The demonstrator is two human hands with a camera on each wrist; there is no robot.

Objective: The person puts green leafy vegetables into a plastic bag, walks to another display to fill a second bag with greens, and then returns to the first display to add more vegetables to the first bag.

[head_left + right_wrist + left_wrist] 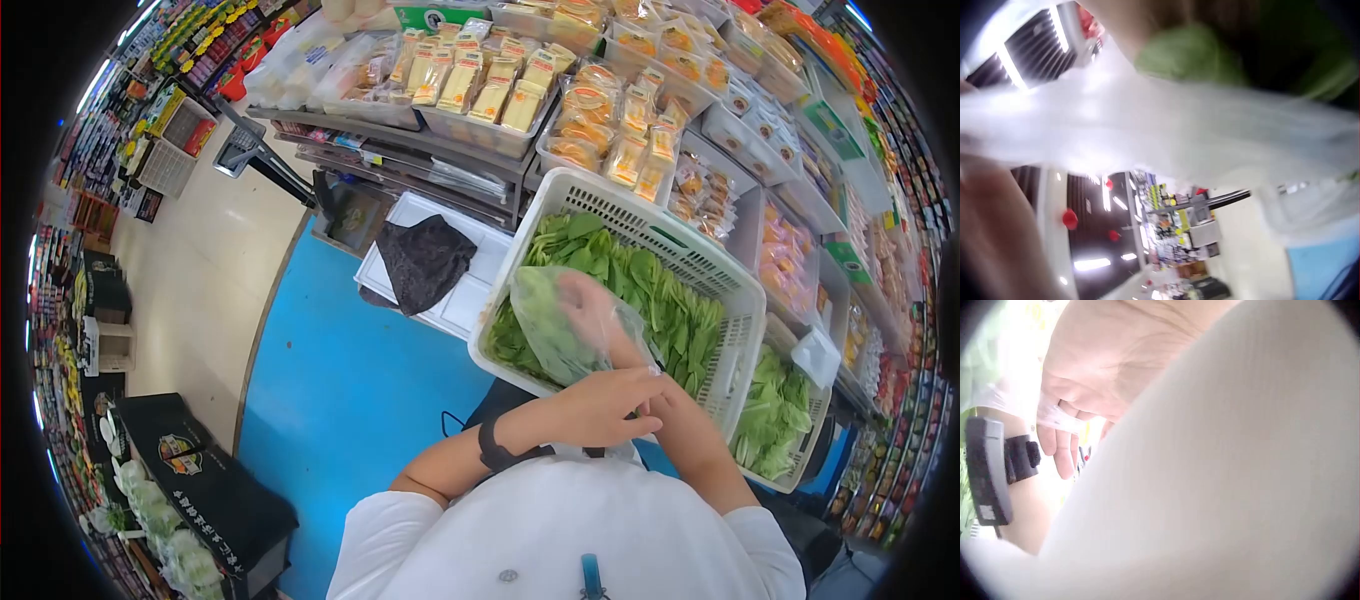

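In the head view a clear plastic bag [560,345] lies over a white crate [481,322] filled with leafy greens [650,290]. My right hand [583,302] is inside the bag, holding a bunch of greens [538,300] seen pale through the film. Leaf [1182,56] and cloudy film [1147,125] cross the right wrist view. Beside the right forearm, my left hand [605,408] holds the bag's mouth. In the left wrist view, a strip of film [1060,417] runs across the fingers of that hand [1104,359].
A second crate of greens [775,420] stands at the right. Behind are shelves with tubs of packaged bread [485,85]. A dark cloth [425,262] lies on a white box lid [470,290] left of the crate. Blue floor [340,370] spreads leftward.
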